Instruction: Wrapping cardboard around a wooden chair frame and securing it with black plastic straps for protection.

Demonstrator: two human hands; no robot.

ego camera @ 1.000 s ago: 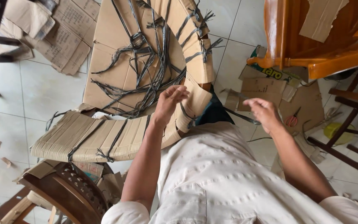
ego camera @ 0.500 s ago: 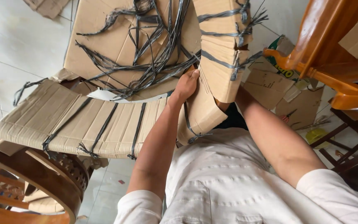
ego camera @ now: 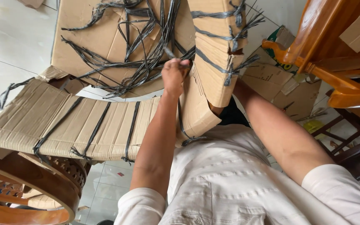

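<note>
We saw a pale tiled floor with grey grout lines, daylight glossing it. Varnished orange-brown wooden furniture stood at the right, darker chair legs below it. A curved wooden frame with a carved lattice panel sat at the lower left. Flattened cardboard scraps littered the floor beside the furniture.

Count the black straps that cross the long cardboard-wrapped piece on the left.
4 on the long cardboard-wrapped piece: one slanting at its left, two near the middle, one by the left hand's forearm. Others may be hidden behind the arm.
</note>
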